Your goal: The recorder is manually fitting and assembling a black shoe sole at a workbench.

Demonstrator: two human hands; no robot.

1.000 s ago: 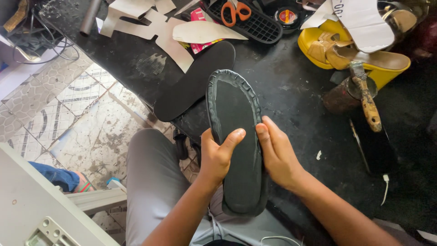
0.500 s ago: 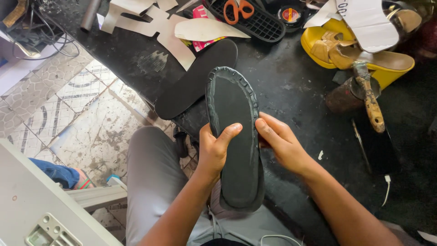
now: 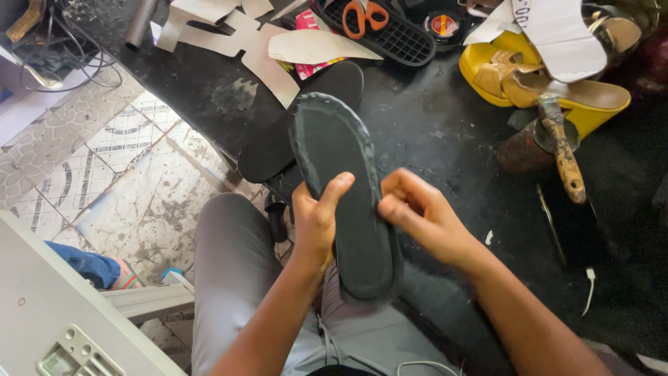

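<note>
A black shoe sole [image 3: 341,174] with a raised rim stands upright over my lap, toe pointing away from me. My left hand [image 3: 316,219] grips its left edge, thumb lying across the flat face. My right hand [image 3: 421,216] sits at the sole's right edge with the fingers curled together, pinching or picking at the rim; whether it holds anything is hidden. A second flat black sole [image 3: 296,129] lies on the black worktable [image 3: 445,132] behind the held one.
White paper patterns [image 3: 243,42] lie at the table's far left. Orange-handled scissors [image 3: 365,15] rest in a black tray. Yellow sandals [image 3: 536,83] and a wooden-handled tool [image 3: 560,153] in a brown pot stand at the right. Tiled floor [image 3: 118,174] lies to the left.
My right hand has lifted its flat palm off the sole's face and drawn its fingers together at the right edge. The sole has tilted slightly; my left hand keeps its grip.
</note>
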